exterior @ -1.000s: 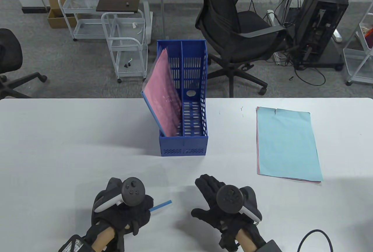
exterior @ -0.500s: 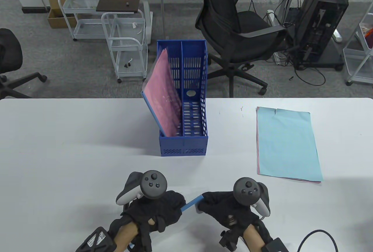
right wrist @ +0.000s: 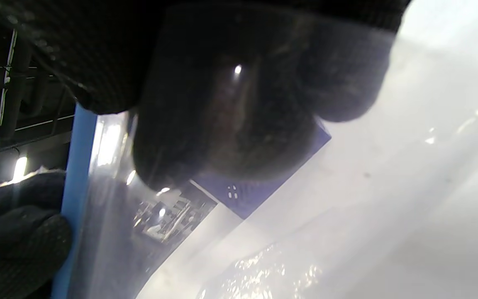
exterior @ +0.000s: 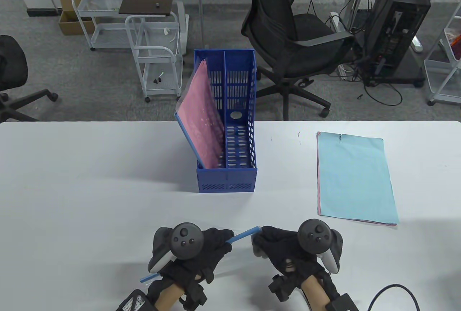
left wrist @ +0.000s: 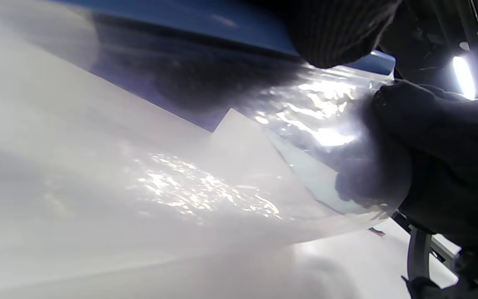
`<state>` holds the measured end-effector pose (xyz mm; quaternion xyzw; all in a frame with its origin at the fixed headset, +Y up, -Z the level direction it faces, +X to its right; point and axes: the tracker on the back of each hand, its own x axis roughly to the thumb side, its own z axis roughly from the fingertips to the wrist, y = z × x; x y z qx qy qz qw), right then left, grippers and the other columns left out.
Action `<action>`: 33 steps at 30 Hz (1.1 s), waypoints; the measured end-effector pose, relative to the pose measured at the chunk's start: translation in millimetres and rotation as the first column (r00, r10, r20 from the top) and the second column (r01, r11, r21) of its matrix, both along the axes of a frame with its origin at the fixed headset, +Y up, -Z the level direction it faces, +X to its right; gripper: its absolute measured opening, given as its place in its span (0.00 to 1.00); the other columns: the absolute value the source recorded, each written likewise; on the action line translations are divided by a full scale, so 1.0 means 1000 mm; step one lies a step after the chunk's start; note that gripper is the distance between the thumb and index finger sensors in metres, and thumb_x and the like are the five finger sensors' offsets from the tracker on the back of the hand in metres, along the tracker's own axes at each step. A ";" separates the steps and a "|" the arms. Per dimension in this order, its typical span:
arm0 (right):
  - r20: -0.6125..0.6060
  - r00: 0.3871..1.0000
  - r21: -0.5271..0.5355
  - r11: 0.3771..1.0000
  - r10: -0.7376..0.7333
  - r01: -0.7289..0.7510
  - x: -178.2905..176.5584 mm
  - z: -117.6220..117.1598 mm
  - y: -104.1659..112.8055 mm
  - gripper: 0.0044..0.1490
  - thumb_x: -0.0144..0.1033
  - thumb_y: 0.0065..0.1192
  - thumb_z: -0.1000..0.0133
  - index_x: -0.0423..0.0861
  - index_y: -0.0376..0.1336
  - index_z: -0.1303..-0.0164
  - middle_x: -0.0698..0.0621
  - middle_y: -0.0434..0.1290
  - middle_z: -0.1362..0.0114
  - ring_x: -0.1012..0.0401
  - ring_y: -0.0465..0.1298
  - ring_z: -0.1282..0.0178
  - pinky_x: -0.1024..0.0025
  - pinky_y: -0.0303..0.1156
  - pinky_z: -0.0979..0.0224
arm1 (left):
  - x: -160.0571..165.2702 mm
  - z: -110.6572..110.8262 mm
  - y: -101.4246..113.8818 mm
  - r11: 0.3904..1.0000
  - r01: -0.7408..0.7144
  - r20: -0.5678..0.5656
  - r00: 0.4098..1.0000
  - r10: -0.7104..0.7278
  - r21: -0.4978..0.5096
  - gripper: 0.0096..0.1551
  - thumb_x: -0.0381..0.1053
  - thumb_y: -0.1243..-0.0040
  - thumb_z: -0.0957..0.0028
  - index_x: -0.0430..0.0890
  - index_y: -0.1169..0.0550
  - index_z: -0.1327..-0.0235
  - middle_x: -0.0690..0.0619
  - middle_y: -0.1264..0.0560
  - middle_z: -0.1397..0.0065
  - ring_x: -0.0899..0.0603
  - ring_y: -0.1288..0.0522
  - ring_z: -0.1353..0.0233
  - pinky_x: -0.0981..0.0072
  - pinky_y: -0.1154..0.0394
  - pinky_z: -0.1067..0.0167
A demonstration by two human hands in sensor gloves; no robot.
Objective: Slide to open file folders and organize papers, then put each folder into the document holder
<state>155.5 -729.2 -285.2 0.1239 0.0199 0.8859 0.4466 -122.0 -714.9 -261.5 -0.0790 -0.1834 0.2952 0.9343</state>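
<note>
left hand gripping blue spine bar | right hand pinching clear folder | risk: sheets slipping free, bar jamming if tugged crooked

You cannot read any words or numbers here. The white label on the left wrist strap has small print, but it is too blurry to read.
</note>
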 end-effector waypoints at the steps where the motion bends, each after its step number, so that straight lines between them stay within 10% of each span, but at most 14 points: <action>1: 0.005 1.000 0.002 1.000 -0.009 0.009 0.000 0.000 0.000 0.25 0.51 0.70 0.58 0.51 0.79 0.58 0.54 0.88 0.64 0.58 0.87 0.68 0.59 0.82 0.47 | -0.002 0.001 0.000 1.000 0.003 -0.008 1.000 -0.003 0.010 0.26 0.56 0.37 0.52 0.55 0.15 0.40 0.51 0.15 0.46 0.45 0.13 0.52 0.48 0.19 0.43; 33: 0.296 0.941 0.075 0.986 -0.163 0.147 0.074 -0.009 0.016 0.25 0.51 0.70 0.58 0.50 0.79 0.57 0.54 0.88 0.67 0.60 0.85 0.72 0.60 0.82 0.50 | -0.144 -0.020 -0.017 0.928 0.199 -0.178 0.948 -0.264 -0.314 0.24 0.55 0.36 0.55 0.58 0.10 0.47 0.55 0.13 0.46 0.43 0.13 0.46 0.44 0.22 0.35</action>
